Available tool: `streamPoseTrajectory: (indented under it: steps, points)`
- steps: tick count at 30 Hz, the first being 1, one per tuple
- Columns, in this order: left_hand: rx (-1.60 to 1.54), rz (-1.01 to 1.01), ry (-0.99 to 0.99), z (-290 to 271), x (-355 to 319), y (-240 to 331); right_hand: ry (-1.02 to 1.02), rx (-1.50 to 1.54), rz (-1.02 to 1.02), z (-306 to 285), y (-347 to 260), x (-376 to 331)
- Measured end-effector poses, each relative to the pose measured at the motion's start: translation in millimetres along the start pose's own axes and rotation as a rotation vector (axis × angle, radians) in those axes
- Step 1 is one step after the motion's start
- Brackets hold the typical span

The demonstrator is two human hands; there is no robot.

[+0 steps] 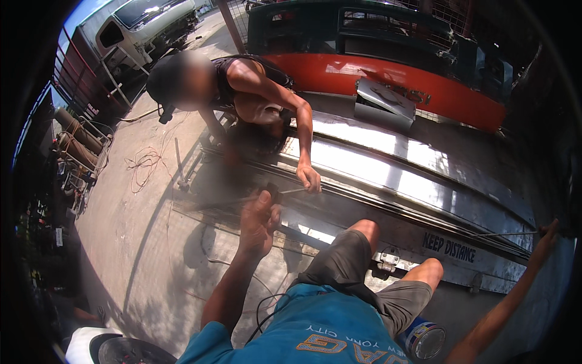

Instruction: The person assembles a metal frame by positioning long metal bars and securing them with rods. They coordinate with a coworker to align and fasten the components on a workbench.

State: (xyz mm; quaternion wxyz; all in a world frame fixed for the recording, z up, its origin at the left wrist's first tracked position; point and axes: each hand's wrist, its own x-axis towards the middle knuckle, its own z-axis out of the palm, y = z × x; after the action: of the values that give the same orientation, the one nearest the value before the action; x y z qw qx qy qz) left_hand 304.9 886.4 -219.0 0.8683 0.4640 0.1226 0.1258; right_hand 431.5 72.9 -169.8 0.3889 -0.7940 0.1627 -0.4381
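My left hand is closed, thumb up, around a small dark object whose kind I cannot make out. From that object a thin rod runs to the hand of a co-worker, who leans in from the far left. At the far right, my right hand is closed around the end of a thin metal rod. Between my hands, several long thin metal bars lie lengthwise on a silver metal panel. Blur hides the area left of my left hand.
A white box stands behind the panel, before a red and green vehicle body part. Coiled cable and gas cylinders are at left. A can stands by my leg. A white truck is at the back.
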Motion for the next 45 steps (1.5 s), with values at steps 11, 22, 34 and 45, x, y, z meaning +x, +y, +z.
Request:
streamPoseTrajectory:
  steps: [11, 22, 34, 45]
  points:
    - [0.197, 0.507, 0.010, 33, -71, 96, 0.060, 0.056, -0.021, -15, 32, 12]
    - [-0.015, 0.653, 0.155, -140, -59, 134, 0.121, -0.407, -0.435, -13, -16, -32]
    - [0.811, -0.797, 0.006, -325, -16, -267, 0.062, 0.156, 0.087, -2, -96, -70]
    - [1.497, -0.594, -0.052, -351, -11, -337, 0.039, 0.006, 0.125, 10, -118, -65]
